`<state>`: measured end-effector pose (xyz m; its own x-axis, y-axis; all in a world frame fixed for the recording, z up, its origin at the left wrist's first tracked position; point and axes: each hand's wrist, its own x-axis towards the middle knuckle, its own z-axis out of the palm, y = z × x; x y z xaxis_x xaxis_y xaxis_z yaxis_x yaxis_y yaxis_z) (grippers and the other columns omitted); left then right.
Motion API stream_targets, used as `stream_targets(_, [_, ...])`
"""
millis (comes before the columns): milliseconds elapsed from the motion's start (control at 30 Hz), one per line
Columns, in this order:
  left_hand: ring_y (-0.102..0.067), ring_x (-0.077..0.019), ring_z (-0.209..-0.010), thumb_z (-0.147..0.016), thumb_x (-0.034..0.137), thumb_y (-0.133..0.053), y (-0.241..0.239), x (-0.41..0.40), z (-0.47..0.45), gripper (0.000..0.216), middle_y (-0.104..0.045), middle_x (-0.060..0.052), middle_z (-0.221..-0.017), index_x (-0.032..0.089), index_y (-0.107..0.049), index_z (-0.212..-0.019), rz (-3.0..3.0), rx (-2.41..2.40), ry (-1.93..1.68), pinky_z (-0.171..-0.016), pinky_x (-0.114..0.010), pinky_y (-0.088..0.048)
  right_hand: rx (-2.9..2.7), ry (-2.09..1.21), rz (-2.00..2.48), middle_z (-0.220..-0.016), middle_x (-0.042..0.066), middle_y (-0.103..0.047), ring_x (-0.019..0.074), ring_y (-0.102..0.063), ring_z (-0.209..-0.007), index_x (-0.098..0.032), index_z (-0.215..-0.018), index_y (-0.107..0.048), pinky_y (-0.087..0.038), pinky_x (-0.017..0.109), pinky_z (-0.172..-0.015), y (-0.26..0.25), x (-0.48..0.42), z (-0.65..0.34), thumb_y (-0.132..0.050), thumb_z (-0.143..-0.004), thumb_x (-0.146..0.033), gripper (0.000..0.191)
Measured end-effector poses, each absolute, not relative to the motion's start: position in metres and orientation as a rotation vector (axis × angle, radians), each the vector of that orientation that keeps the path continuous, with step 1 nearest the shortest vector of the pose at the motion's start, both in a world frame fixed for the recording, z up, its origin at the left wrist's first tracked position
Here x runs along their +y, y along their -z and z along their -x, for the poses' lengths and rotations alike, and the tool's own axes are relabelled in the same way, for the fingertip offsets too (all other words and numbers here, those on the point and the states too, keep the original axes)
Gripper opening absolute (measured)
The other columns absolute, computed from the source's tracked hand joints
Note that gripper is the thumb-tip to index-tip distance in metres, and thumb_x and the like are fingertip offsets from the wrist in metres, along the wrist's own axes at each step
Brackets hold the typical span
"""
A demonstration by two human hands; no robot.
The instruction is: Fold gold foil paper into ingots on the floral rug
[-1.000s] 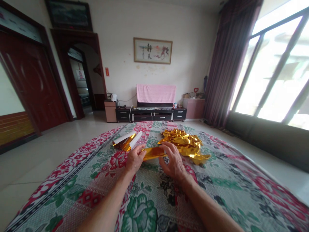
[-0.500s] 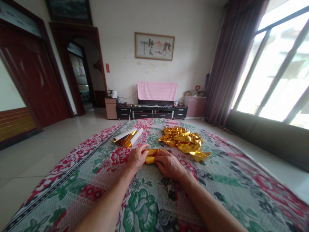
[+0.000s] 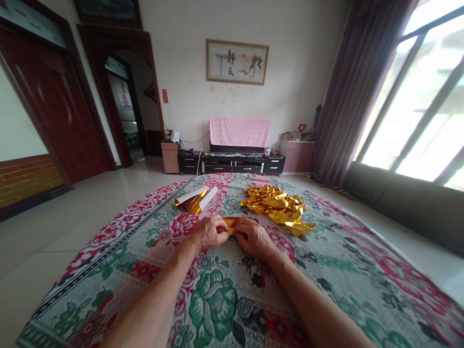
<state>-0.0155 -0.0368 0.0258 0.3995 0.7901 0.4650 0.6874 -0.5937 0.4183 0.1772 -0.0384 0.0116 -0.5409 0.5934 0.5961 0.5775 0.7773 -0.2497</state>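
Note:
A sheet of gold foil paper point(image 3: 233, 223) lies on the flowered tablecloth point(image 3: 213, 309), partly hidden under my fingers. My left hand point(image 3: 210, 232) grips its left side, the thumb and fingertips pinched on the near edge. On the right side my right hand point(image 3: 253, 236) has its curled fingers closed on the same foil, close beside the left. Beyond my right hand rests a heap of folded gold foil pieces point(image 3: 277, 203). Loosely rolled foil sheets with white backs point(image 3: 195, 198) lie past my left hand.
The round table's cloth reaches toward a black TV cabinet point(image 3: 232, 166) by the far wall. A pink cloth point(image 3: 239, 131) covers the television on it. A purple curtain point(image 3: 357, 92) hangs at the right, beside a window, and a dark red door point(image 3: 54, 101) stands at the left.
My left fingers have shifted right and nearer, from the foil's left end to its near edge. Less foil shows between my hands. The whole view has tilted slightly.

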Motion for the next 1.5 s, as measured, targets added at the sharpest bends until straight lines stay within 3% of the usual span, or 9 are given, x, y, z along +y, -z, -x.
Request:
stream_targets(167, [-0.057, -0.0137, -0.075, -0.071, 0.022, -0.056, -0.018, -0.035, 0.019, 0.014, -0.063, -0.003, -0.075, 0.019, -0.069, -0.069, -2.493, 1.268, -0.9, -0.073, -0.023, -0.044, -2.244, -0.076, 0.893, -0.08, 0.003, -0.063, 0.0133, -0.057, -0.078, -0.02, -0.076, -0.063, -0.044, 0.024, -0.071, -0.013, -0.039, -0.179, -0.049, -0.078, -0.014, 0.016])
stream_targets(433, [-0.057, -0.0128, -0.074, -0.077, 0.025, -0.049, -0.015, -0.029, 0.016, 0.02, -0.063, -0.003, -0.076, 0.018, -0.067, -0.07, -2.498, 1.448, -0.78, -0.071, -0.022, -0.043, -2.224, -0.067, 0.94, -0.074, 0.004, -0.061, 0.012, -0.055, -0.072, -0.016, -0.069, -0.062, -0.041, 0.022, -0.069, -0.016, -0.037, -0.192, -0.047, -0.082, -0.014, 0.02])
stream_targets(700, [-0.056, -0.0122, -0.066, -0.077, 0.027, -0.05, -0.019, -0.031, 0.012, 0.02, -0.061, -0.003, -0.073, 0.019, -0.068, -0.073, -2.473, 1.578, -0.717, -0.064, -0.021, -0.04, -2.174, -0.066, 1.01, -0.072, 0.003, -0.061, 0.0118, -0.054, -0.069, -0.016, -0.067, -0.062, -0.041, 0.022, -0.067, -0.014, -0.033, -0.199, -0.049, -0.081, -0.016, 0.02])
stream_targets(1200, [-0.059, -0.0167, -0.068, -0.077, 0.03, -0.048, -0.014, -0.024, 0.004, 0.023, -0.065, -0.006, -0.074, 0.019, -0.067, -0.071, -2.414, 1.797, -0.675, -0.064, -0.026, -0.041, -2.069, -0.017, 1.232, -0.064, 0.002, -0.06, 0.0123, -0.054, -0.061, -0.017, -0.061, -0.061, -0.039, 0.023, -0.061, -0.009, -0.023, -0.195, -0.056, -0.073, -0.02, 0.014])
stream_targets(1500, [-0.058, -0.0144, -0.069, -0.075, 0.032, -0.051, -0.012, -0.023, 0.006, 0.02, -0.063, -0.004, -0.076, 0.02, -0.066, -0.072, -2.348, 1.776, -0.752, -0.066, -0.023, -0.041, -2.085, -0.033, 1.276, -0.062, 0.001, -0.059, 0.0128, -0.054, -0.062, -0.017, -0.06, -0.061, -0.038, 0.023, -0.06, -0.015, -0.022, -0.192, -0.057, -0.072, -0.02, 0.013])
